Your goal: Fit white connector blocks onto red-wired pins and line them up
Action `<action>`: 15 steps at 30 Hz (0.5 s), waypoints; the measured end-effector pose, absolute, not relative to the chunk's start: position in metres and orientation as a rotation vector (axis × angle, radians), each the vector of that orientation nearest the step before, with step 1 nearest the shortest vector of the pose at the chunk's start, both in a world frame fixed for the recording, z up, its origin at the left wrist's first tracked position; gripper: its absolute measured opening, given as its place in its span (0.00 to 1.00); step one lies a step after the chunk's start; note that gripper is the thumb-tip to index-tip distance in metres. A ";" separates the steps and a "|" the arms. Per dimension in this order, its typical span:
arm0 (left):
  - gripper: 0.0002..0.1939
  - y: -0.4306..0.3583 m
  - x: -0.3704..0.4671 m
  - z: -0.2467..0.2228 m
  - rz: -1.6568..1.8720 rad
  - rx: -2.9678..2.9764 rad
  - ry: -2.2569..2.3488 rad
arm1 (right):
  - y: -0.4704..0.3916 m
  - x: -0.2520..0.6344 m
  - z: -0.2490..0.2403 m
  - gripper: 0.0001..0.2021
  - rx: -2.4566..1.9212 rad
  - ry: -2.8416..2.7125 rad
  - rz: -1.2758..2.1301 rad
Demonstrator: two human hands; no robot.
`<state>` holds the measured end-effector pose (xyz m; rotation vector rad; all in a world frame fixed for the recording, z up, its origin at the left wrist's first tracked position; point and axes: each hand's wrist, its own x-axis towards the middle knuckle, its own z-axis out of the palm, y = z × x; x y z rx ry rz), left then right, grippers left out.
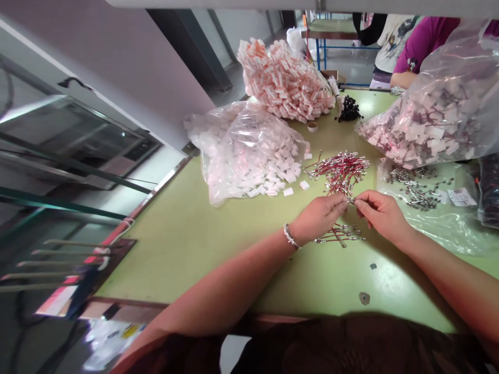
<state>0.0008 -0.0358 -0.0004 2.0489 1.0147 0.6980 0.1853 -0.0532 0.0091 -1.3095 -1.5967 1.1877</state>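
Observation:
My left hand (322,215), with a silver bracelet at the wrist, is closed in a pinch. My right hand (384,213) pinches too, its fingertips almost meeting those of the left. Between them shows a small metal terminal (351,201), partly covered by the fingers; any wire on it is hidden. Just beyond the hands lies a heap of short red wires with metal ends (343,169). A smaller group of red wires (341,235) lies on the table below my hands. Small loose metal parts (419,189) are spread on a flat clear bag to the right.
A clear bag of white plastic pieces (257,156) lies left of the heap. Behind it rise a pile of pinkish-white pieces (288,83), a tape roll (312,126) and black-tipped parts (350,109). Another full bag (432,119) stands right, near a person in a purple sleeve (423,44).

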 end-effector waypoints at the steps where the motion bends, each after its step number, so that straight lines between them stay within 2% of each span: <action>1: 0.15 -0.035 0.000 -0.001 0.680 2.085 1.022 | -0.053 0.186 0.010 0.10 -1.305 -1.632 1.175; 5: 0.15 -0.035 -0.006 -0.001 0.522 2.402 1.070 | -0.051 0.189 0.015 0.09 -1.283 -1.839 1.121; 10: 0.09 -0.037 -0.004 0.007 0.190 2.733 1.048 | -0.053 0.188 0.017 0.11 -1.352 -1.855 1.291; 15: 0.13 -0.035 -0.017 0.022 0.355 2.505 1.057 | -0.052 0.195 0.020 0.10 -1.360 -2.044 1.010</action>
